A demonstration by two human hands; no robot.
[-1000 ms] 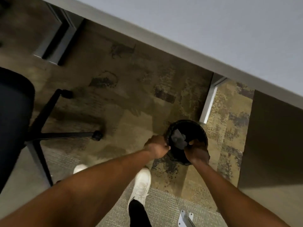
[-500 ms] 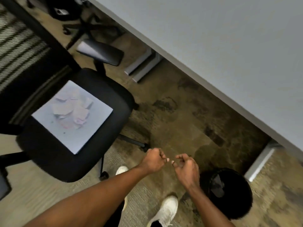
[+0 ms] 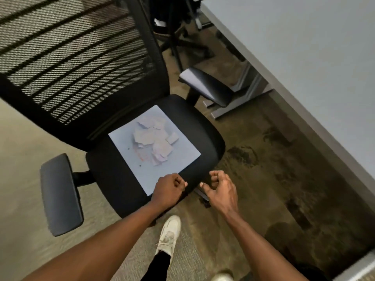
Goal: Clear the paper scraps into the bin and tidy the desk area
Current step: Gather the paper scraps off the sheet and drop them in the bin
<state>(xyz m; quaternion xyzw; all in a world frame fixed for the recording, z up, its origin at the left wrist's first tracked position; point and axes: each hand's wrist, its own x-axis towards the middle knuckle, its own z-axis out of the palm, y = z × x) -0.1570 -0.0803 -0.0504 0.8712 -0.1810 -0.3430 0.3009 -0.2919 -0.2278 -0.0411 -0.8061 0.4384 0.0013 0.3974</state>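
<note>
A pile of pale paper scraps [image 3: 155, 138] lies on a light blue sheet [image 3: 178, 157] spread over the black seat of an office chair [image 3: 113, 179]. My left hand [image 3: 168, 191] is curled into a fist over the sheet's near corner; whether it pinches the sheet I cannot tell. My right hand [image 3: 220, 189] hovers just right of the seat's front edge, fingers loosely curled and apart, holding nothing. Only the dark rim of the bin [image 3: 310, 270] peeks in at the bottom right, under the desk.
The grey desk [image 3: 304, 47] runs along the right side, its metal legs [image 3: 239, 100] on the patterned carpet. The chair's mesh back [image 3: 77, 51] and armrests [image 3: 60, 193] fill the left. Another chair base [image 3: 182, 37] stands behind. My white shoe [image 3: 169, 234] is below the seat.
My view swung from the bin under the desk to the chair. Both hands left the bin's rim and came up to the front of the seat.
</note>
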